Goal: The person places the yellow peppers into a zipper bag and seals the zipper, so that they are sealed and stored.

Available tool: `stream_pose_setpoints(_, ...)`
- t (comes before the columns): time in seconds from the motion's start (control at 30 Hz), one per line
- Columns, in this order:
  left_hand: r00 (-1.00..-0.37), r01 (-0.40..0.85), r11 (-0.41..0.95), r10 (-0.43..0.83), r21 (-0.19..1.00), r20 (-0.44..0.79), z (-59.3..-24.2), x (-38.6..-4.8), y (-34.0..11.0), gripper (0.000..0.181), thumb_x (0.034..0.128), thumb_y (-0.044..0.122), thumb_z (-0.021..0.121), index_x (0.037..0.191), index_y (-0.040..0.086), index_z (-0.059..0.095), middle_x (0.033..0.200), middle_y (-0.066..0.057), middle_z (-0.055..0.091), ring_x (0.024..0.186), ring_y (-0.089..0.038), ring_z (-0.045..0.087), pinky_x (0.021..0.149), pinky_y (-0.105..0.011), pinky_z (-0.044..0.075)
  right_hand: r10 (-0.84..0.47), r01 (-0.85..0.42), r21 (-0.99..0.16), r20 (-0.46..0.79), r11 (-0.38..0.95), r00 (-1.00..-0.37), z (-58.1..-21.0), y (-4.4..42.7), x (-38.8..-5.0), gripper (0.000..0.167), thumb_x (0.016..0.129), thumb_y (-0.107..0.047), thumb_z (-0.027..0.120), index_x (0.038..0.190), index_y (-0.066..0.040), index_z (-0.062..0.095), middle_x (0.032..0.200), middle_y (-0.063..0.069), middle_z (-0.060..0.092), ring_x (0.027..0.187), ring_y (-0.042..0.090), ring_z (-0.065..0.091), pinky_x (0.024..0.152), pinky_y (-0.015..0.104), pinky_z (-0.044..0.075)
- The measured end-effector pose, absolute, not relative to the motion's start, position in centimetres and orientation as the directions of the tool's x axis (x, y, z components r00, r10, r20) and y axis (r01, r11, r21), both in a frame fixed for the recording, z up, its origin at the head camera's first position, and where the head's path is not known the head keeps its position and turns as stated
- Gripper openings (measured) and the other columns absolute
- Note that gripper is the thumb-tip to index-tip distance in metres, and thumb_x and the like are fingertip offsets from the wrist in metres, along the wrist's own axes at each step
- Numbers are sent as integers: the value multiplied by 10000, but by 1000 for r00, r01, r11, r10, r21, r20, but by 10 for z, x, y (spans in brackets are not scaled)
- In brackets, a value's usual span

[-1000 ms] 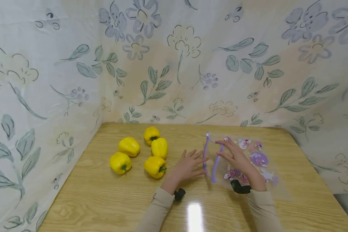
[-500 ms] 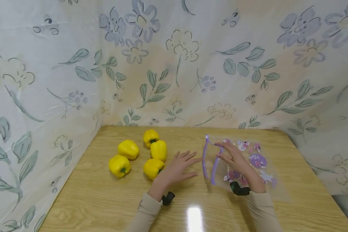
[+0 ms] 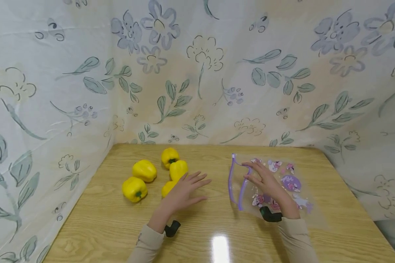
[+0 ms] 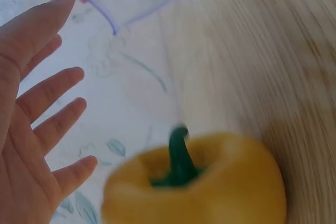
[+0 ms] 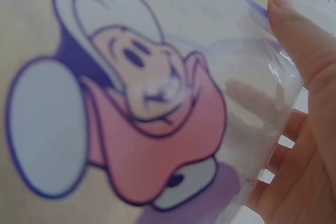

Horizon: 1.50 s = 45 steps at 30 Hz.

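Observation:
My left hand [image 3: 181, 193], fingers spread and holding nothing, is over the table beside a yellow bell pepper [image 3: 167, 188], partly covering it in the head view. In the left wrist view the hand [image 4: 31, 129] is left of a pepper [image 4: 220, 198] with a green stem. A clear bag [image 3: 291, 183] with purple-edged mouth and cartoon prints lies on the right, its mouth gaping to the left. My right hand [image 3: 271, 184] holds the bag near its mouth. In the right wrist view the hand's thumb is at the bag film [image 5: 142, 98], other fingers partly behind it.
Several other yellow peppers, one of them at the far left [image 3: 135, 189], rest on the wooden table [image 3: 98, 226]. Floral cloth [image 3: 171, 73] hangs behind the table and along its sides. A dark device is strapped at each wrist.
My left hand has moved left from the bag's mouth to the nearest pepper, with its fingers still spread. The right hand has stayed at the bag, whose mouth remains apart.

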State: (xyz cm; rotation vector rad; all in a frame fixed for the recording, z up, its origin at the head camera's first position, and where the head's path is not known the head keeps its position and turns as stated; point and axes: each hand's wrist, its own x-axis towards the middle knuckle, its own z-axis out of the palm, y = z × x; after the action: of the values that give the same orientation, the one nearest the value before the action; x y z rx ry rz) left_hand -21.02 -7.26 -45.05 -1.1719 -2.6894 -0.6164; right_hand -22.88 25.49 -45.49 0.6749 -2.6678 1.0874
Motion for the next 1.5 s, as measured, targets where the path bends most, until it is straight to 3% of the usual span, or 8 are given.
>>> stream_pose_setpoints(0.2,-722,689,611,631,390,286,-455,-212,-95,529,864,334,645,1357,244,477,1440,2,412,1354,-278,322,1093,-569,209,-349,-496,-608,353,619,-868,-454,253,-228,422,903,-209,603,1304,-126,501,1339,160,488,1327,475,239,1024,673,202)
stream_pose_setpoints(0.43,-760,643,634,594,429,263,-459,-211,-117,531,875,391,615,1367,260,463,1440,-7,411,1362,-262,306,1105,-578,157,-345,-491,-605,350,627,-871,-454,253,-228,419,906,-218,599,1302,-120,504,1350,165,476,1331,480,224,1019,683,195)
stream_pose_setpoints(0.83,-807,582,626,524,519,273,-470,-205,-151,537,841,417,647,1333,249,512,1438,-42,411,1341,-331,322,1075,-533,279,-350,-500,-599,357,625,-866,-456,252,-229,415,907,-222,596,1299,-116,508,1345,174,482,1324,481,241,1017,687,190)
stream_pose_setpoints(1.5,-835,514,564,502,646,226,-479,-208,-175,667,745,421,730,1342,253,488,1422,-43,425,1312,-211,379,1068,-452,324,-349,-484,-613,336,625,-875,-457,252,-228,413,915,-261,584,1307,-161,502,1339,114,497,1343,461,221,1031,674,187)
